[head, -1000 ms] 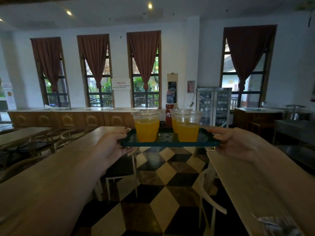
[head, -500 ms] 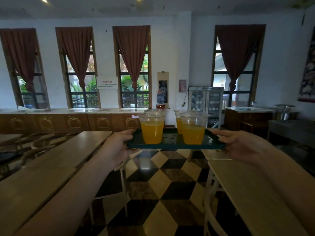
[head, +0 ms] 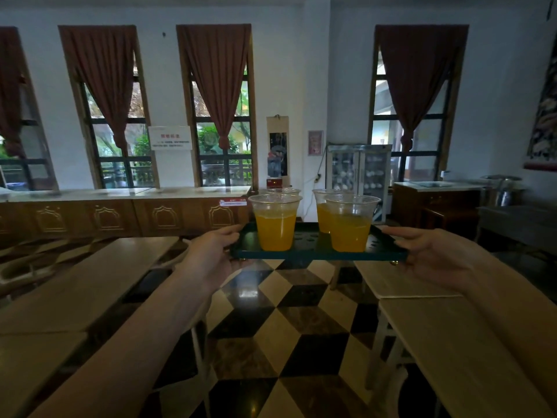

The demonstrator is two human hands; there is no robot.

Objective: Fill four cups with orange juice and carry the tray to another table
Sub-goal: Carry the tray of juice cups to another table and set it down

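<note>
Tray [head: 316, 255] held level at chest height out in front, over the aisle, touching no counter. Left hand [head: 211, 254] grips the left short edge, thumb on top of the rim, fingers curled underneath. Right hand [head: 434, 254] does the same at the right short edge. Judgement: the symmetric grip at opposite ends keeps the load balanced and the liquid flat.

Cups on the tray: near-left cup [head: 275, 223] and near-right cup [head: 351, 224] are clear plastic, each holding orange juice to roughly half or a little more. A far-right cup [head: 324, 211] stands just behind the near-right one, also with juice. Only the rim of a far-left cup [head: 281, 191] shows behind the near-left one; its fill cannot be seen. No lids visible, so tilt is the main spill risk.

Open room: checkered floor [head: 289, 327] runs as an aisle straight ahead beneath the tray. Left counter [head: 90, 282] and right counter [head: 452, 342] flank the aisle; their near edges lie below tray height. Another right counter [head: 401, 282] sits just below and beside the tray's right end, the closest free surface. Far wall carries a long wooden cabinet [head: 120, 218] and a glass-door fridge [head: 358, 173].
</note>
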